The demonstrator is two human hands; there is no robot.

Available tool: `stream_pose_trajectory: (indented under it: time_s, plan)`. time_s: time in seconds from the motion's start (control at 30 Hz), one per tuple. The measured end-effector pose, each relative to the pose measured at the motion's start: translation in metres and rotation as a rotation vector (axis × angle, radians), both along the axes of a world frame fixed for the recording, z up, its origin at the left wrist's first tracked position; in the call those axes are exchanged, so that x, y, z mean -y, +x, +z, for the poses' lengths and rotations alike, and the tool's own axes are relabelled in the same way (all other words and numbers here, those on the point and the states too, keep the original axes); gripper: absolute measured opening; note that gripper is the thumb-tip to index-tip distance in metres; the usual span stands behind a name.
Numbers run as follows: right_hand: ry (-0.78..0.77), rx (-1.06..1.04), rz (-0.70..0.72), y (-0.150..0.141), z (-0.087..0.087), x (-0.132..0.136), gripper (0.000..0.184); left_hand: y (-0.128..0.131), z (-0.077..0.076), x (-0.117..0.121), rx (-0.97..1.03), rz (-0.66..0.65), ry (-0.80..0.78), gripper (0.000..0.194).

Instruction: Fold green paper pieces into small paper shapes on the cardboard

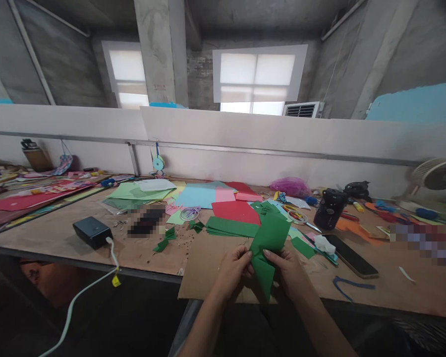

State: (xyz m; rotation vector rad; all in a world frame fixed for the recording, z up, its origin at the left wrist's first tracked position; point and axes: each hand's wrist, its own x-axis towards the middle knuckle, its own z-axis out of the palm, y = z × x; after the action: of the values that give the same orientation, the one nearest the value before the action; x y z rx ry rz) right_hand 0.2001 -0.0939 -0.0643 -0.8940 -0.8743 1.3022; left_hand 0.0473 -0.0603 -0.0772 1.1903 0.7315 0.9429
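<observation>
Between my two hands is a folded piece of green paper (269,238), held above the front of the table. My left hand (238,265) pinches its left edge, thumb on top. From the other side my right hand (284,263) grips it, thumb pressed on the paper and the other fingers hidden behind. The lower end narrows and hangs downward; the upper part spreads up and to the right. Below lies a flat sheet of brown cardboard (202,265). A stack of green paper strips (230,227) rests just beyond my left hand.
Red paper (225,210) and light blue paper (196,195) lie farther back. Green scraps (165,240) are scattered left, near a black box (92,232) with a white cable. Rightward are a phone (351,255), a dark bottle-like object (330,209), a blue strip (353,285) and a fan (436,173).
</observation>
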Motion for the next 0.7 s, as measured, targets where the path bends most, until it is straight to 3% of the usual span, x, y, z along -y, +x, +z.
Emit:
stream_pose_trajectory:
  time_s: [0.27,0.43,0.57,0.7]
  plan:
    - [0.028,-0.016,-0.052,-0.0008,-0.0005,-0.0011,0.025,0.003,0.0019,0.0032,-0.086,0.098,0.072,0.028]
    - [0.0,0.008,-0.027,-0.001,-0.0005,-0.0013,0.027,0.002,-0.002,0.0007,-0.072,0.072,0.043,0.03]
    - [0.124,0.109,-0.157,0.0031,-0.0013,-0.0008,0.014,0.0033,-0.0048,0.0004,-0.054,0.082,0.001,0.031]
    - [0.144,0.129,-0.136,0.0059,-0.0011,-0.0019,0.008,0.0053,-0.0045,0.0007,-0.013,0.062,-0.025,0.033]
